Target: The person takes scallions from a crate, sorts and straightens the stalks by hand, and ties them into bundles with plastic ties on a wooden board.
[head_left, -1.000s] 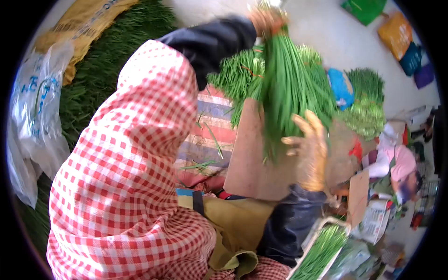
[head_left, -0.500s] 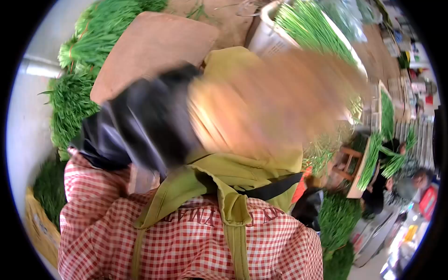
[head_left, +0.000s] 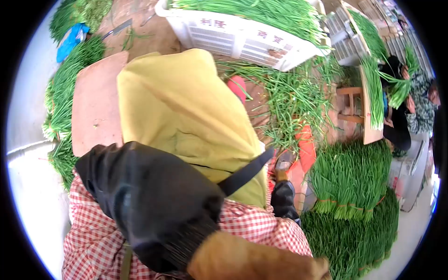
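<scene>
My left hand (head_left: 254, 259), in a brown glove below a black sleeve cover (head_left: 168, 200), is bent across my chest at the bottom of the view. It lies in front of my red-checked shirt (head_left: 254, 224); its fingertips are not clear. Down by my right side, my right hand (head_left: 281, 174) shows only a small brown part beyond another black sleeve cover. Its fingers are hidden or too small to read. Beside it lie a red-orange cloth or bag (head_left: 305, 147) and loose green stalks (head_left: 289, 102). A mustard apron (head_left: 182, 102) covers my lap.
A white crate (head_left: 224, 39) full of long green stalks stands in front. Tied green bundles (head_left: 350, 182) are stacked at right, more (head_left: 70, 88) at left by a brown board (head_left: 98, 102). At far right a person (head_left: 420, 102) handles green stalks over a wooden board (head_left: 373, 121).
My left hand, blurred across the middle before, has come down towards my chest. The view has shifted, showing more of the crate, the loose stalks and the right-hand bundles.
</scene>
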Available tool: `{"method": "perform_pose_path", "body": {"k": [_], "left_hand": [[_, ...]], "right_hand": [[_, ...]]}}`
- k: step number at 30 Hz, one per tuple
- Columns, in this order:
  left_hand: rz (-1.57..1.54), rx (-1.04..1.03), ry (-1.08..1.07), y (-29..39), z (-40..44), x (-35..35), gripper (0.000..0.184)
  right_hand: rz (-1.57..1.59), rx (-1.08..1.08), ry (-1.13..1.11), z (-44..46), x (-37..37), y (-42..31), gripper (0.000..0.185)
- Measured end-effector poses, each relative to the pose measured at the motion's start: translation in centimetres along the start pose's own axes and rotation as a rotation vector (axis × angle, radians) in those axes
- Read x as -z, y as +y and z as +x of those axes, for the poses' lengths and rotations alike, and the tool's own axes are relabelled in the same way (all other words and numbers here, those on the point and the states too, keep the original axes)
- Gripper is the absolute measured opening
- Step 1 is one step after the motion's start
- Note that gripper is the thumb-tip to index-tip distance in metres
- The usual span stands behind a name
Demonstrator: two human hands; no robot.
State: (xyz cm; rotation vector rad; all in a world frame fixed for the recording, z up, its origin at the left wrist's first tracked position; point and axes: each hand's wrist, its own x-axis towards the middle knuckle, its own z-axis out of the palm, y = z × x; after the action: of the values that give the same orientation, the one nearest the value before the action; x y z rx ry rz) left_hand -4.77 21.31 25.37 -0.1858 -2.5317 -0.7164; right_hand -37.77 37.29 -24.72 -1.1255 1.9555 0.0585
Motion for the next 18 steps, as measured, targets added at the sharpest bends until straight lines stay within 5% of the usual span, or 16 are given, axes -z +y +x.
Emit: {"method": "perform_pose_path", "body": {"k": [3,5,6,7,9,10,12,14,16,18], "left_hand": [[-0.027,-0.026,-0.050,-1.5,1.3,-0.5,0.042],[0.246,0.250,-0.071,-4.5,-3.7,-0.3,0.040],[0.092,0.489,-0.018,-6.5,-4.9,1.0,0.043],[-0.061,0.720,0.076,-8.5,-6.2,2.3,0.046],[-0.387,1.199,0.586,-7.9,-9.5,1.4,0.049],[-0.298,1.164,0.672,-8.3,-10.5,1.6,0.039],[-0.328,1.311,0.842,-8.4,-13.5,1.5,0.042],[-0.261,1.353,1.034,-8.4,-15.6,1.6,0.042],[-0.236,1.374,1.109,-8.7,-15.6,1.3,0.042],[-0.299,1.453,1.143,-9.0,-16.5,1.4,0.042]], "right_hand": [[-0.298,0.272,0.211,3.6,-1.1,4.8,0.034],[0.020,0.174,0.336,6.9,-1.1,5.8,0.037],[0.292,0.107,0.414,8.3,-0.5,5.3,0.039],[0.549,0.062,0.514,9.9,-0.2,5.2,0.042],[0.724,-0.183,0.449,9.7,4.5,1.4,0.038],[0.850,-0.387,0.357,9.0,7.2,-2.0,0.034],[1.115,-0.384,0.145,10.9,8.1,-4.2,0.043],[1.022,-0.368,-0.126,14.8,7.3,-4.8,0.037],[0.935,-0.390,-0.069,19.1,7.2,-7.7,0.036],[0.547,-0.061,0.101,23.4,11.2,-10.4,0.033]]}}
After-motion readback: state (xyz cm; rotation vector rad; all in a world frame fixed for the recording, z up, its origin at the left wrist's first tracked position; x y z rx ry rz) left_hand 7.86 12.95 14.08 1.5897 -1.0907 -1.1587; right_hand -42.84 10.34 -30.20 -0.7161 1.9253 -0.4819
